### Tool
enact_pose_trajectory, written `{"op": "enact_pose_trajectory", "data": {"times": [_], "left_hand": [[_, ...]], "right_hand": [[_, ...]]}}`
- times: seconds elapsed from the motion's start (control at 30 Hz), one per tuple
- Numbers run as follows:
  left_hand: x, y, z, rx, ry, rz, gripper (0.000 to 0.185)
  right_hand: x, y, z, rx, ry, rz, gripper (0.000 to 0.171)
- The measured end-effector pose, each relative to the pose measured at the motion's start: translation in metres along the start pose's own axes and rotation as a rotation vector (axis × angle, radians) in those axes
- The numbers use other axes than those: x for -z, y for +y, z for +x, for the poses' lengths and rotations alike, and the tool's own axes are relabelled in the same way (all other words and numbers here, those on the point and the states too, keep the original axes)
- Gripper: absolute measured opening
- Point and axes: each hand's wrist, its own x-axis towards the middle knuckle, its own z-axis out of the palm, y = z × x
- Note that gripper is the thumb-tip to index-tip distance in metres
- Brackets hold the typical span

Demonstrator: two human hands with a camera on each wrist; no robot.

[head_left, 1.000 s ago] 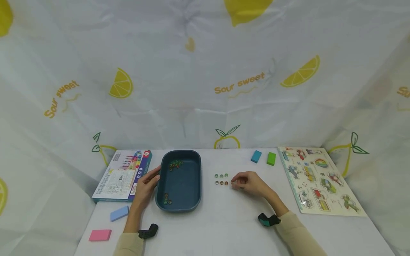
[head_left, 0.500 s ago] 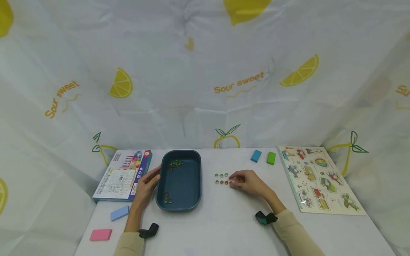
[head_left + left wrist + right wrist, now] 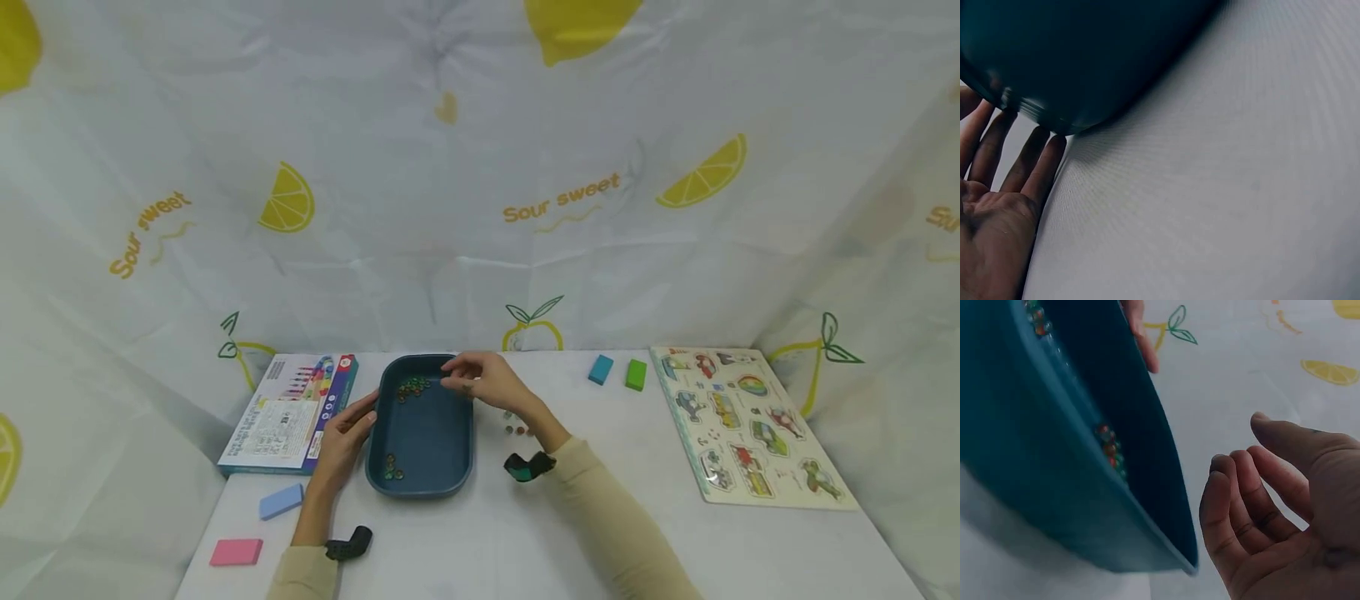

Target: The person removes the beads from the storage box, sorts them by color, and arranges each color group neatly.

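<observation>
A dark blue rectangular tray stands on the table with two small clusters of green and orange glass marbles inside. My left hand rests at its left side; in the left wrist view the straight fingers touch the tray wall. Over the far right corner of the tray hovers my right hand. Its thumb stands apart from the loosely bent fingers, and nothing shows between them. Right of the tray lie small marbles in rows, partly hidden by the right hand and wrist.
A colourful box lies left of the tray, with a light blue block and a pink block nearer. A blue block, a green block and a picture puzzle board lie at the right.
My right hand has left the end of the near marble row and moved left and away from me, over the tray's far right corner. The left hand has stayed at the tray.
</observation>
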Motion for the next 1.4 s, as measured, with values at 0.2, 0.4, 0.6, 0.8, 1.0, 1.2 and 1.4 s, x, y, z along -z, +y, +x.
{"op": "enact_pose_trajectory", "data": {"times": [0.2, 0.4, 0.6, 0.8, 1.0, 1.2, 1.4], "left_hand": [[-0.001, -0.002, 0.000, 0.009, -0.004, 0.002, 0.051], [0.000, 0.001, -0.001, -0.014, -0.023, -0.014, 0.051], [0.001, 0.003, -0.001, -0.019, -0.021, -0.028, 0.051], [0.001, 0.000, 0.000, -0.004, -0.015, -0.026, 0.051], [0.000, 0.000, 0.000, 0.002, 0.001, -0.002, 0.051], [-0.003, -0.001, 0.002, -0.002, 0.005, -0.003, 0.050], [-0.001, 0.000, 0.003, 0.002, 0.008, 0.017, 0.049]], "right_hand": [[-0.052, 0.000, 0.046, -0.045, -0.026, -0.045, 0.032], [-0.084, 0.016, 0.063, -0.128, -0.012, -0.123, 0.023], [-0.100, 0.016, 0.068, -0.122, 0.040, -0.292, 0.016], [-0.097, 0.014, 0.066, -0.104, 0.041, -0.318, 0.012], [-0.057, 0.004, 0.050, -0.015, 0.005, -0.220, 0.016], [0.005, 0.013, -0.001, 0.032, -0.001, -0.157, 0.014], [0.047, 0.055, -0.072, -0.065, 0.056, -0.247, 0.011]]}}
